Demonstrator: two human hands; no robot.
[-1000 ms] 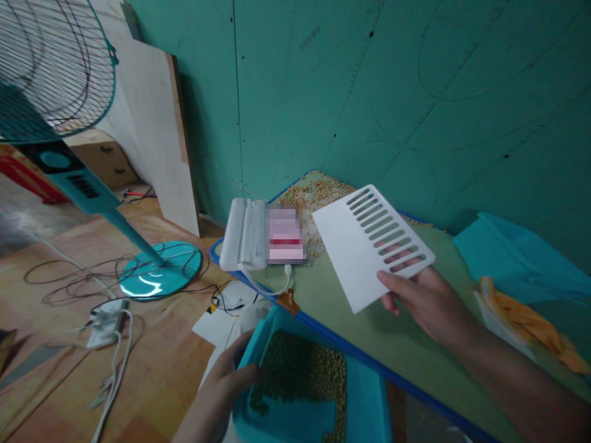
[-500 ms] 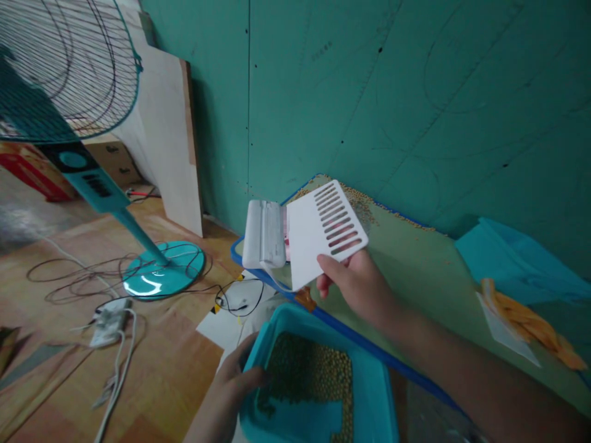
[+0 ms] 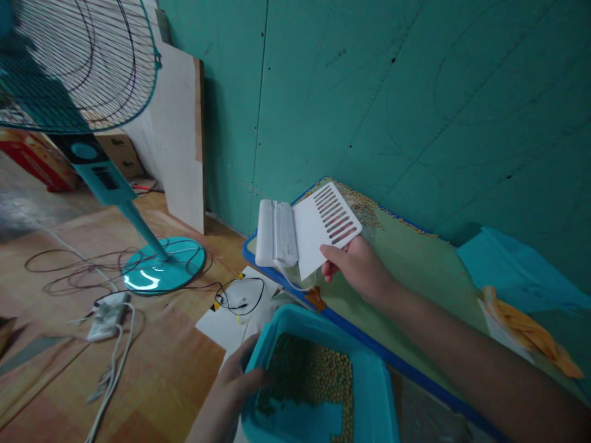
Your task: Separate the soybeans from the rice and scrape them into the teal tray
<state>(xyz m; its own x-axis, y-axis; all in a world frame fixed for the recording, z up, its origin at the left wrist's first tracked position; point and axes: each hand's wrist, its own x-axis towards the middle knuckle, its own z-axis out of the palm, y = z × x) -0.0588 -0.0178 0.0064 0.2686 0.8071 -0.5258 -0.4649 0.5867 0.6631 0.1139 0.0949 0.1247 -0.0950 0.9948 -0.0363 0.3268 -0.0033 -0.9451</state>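
My right hand (image 3: 357, 267) is closed on a flat white plastic scraper (image 3: 323, 231) with slots along its far edge, holding it tilted above the left end of the green table (image 3: 415, 307). The scraper overlaps a white device (image 3: 276, 234) that sits at the table's left corner. My left hand (image 3: 233, 387) grips the left rim of a turquoise tub (image 3: 318, 381) partly filled with beans, held below the table's blue front edge. Loose yellowish beans (image 3: 364, 212) lie scattered on the table by the wall.
A teal standing fan (image 3: 92, 123) with its round base (image 3: 161, 271) stands on the wooden floor at left, amid cables and a power strip (image 3: 107, 314). A board (image 3: 180, 147) leans on the teal wall. Blue cloth (image 3: 521, 271) and an orange item (image 3: 526, 329) lie on the table's right side.
My right hand has carried the scraper leftward and farther back, from mid-table to the white device. My left hand keeps hold of the tub. The view has shifted slightly left.
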